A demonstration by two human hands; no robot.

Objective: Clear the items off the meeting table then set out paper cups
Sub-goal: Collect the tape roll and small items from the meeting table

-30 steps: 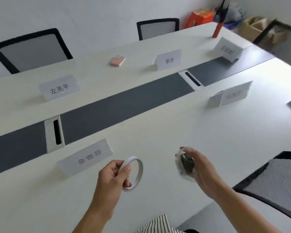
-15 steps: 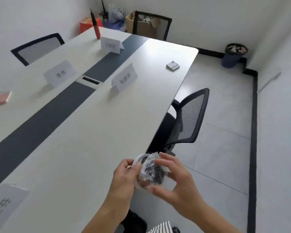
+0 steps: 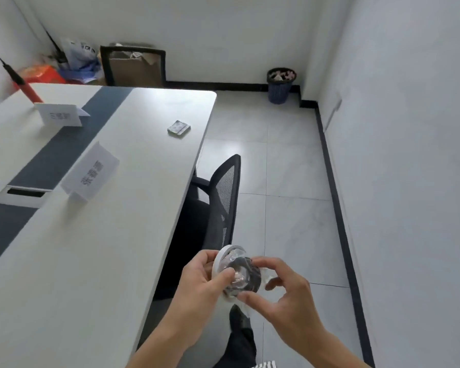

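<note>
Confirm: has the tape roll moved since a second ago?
Yes. The left hand carried the tape roll from above the table past its edge, over the floor, against the packet in the right hand.

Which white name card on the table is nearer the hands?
The white folded paper name card on the near white half, beside the cable slot. The other card stands farther off by the red pen.
</note>
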